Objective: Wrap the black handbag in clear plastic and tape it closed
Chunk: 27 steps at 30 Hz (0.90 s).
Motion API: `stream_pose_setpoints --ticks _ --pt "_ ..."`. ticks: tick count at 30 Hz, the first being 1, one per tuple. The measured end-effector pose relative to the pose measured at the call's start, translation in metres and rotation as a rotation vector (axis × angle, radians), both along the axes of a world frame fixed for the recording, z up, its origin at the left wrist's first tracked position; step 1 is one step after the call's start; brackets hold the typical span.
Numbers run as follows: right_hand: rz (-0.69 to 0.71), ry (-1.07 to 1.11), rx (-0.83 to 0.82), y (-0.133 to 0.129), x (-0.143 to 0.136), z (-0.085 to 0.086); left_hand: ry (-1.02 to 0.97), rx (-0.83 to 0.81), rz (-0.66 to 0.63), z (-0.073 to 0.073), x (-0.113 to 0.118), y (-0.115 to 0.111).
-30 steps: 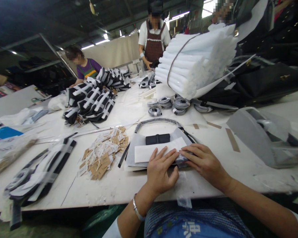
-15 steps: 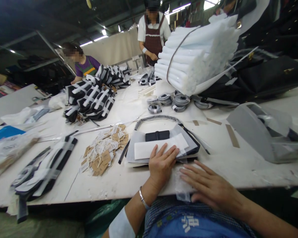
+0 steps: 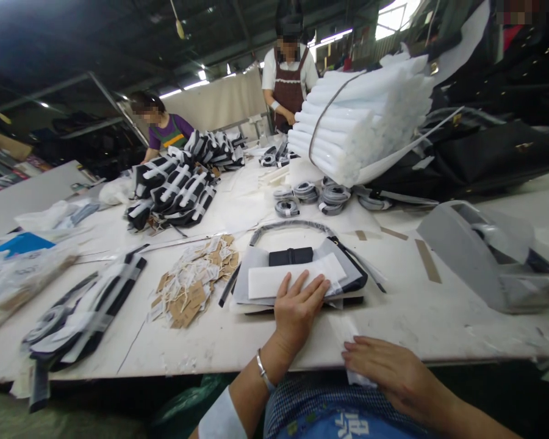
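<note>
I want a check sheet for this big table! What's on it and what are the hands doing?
Surface: white worktable, scuffed, with tape strips.
Job's things: black bag lying flat, white paper band across it; clear plastic sleeve at the table edge.
Clutter: paper hang tags, foam sheet bundle, coiled straps, tape dispenser.
Grippers: left hand flat on the band; right hand on the sleeve.
Cables: nothing seen.
Surroundings: two co-workers at the far end.

left wrist: thin silver bangle [image 3: 262, 372]
left sleeve: short, white [image 3: 219, 417], ending above the elbow
front: blue-and-white checked cloth [image 3: 297, 396]; below it blue fabric with a white printed mark [image 3: 348, 424]
right forearm: bare
</note>
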State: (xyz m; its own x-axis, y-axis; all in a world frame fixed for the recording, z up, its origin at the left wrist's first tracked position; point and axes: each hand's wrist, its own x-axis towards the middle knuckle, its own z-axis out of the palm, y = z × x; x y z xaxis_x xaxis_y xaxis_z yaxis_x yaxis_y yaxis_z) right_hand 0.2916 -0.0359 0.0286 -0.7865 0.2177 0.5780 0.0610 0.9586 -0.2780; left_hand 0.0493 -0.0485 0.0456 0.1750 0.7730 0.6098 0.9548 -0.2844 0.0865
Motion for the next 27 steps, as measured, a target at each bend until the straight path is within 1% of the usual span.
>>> stream_pose_setpoints --ticks 3,6,9,11,14,16,19,21,22,24,27 --pt "-0.009 -0.015 0.03 -0.013 0.013 0.0 0.005 0.043 0.004 -0.003 0.002 0.001" --pt "0.003 0.014 0.027 -0.023 0.01 -0.002 -0.004 0.086 0.001 -0.005 0.004 0.002" --pt "0.007 0.022 0.02 -0.029 0.004 -0.001 -0.008 0.074 -0.005 -0.006 0.004 0.002" --pt "0.0 0.002 0.002 -0.029 0.003 0.006 -0.013 0.054 -0.008 -0.006 0.003 0.001" --pt "-0.01 -0.002 -0.064 -0.023 0.001 0.028 -0.018 0.037 -0.007 -0.005 0.004 0.0" --pt "-0.026 0.016 -0.113 -0.013 -0.004 0.049 -0.021 0.031 -0.008 -0.006 0.004 -0.001" --pt "-0.037 0.02 -0.13 0.011 -0.018 0.081 -0.026 0.051 -0.014 -0.01 0.005 0.0" --pt "-0.057 0.006 -0.141 0.03 -0.03 0.096 -0.027 0.082 -0.015 -0.013 0.006 0.001" --pt "-0.076 -0.005 -0.161 0.041 -0.037 0.101 -0.03 0.096 -0.015 -0.014 0.006 0.001" --pt "-0.133 -0.025 -0.222 0.061 -0.049 0.105 -0.045 0.116 -0.017 -0.017 0.006 0.001" --pt "-0.251 -0.092 -0.318 0.093 -0.065 0.096 -0.078 0.122 -0.031 -0.02 0.007 0.002"
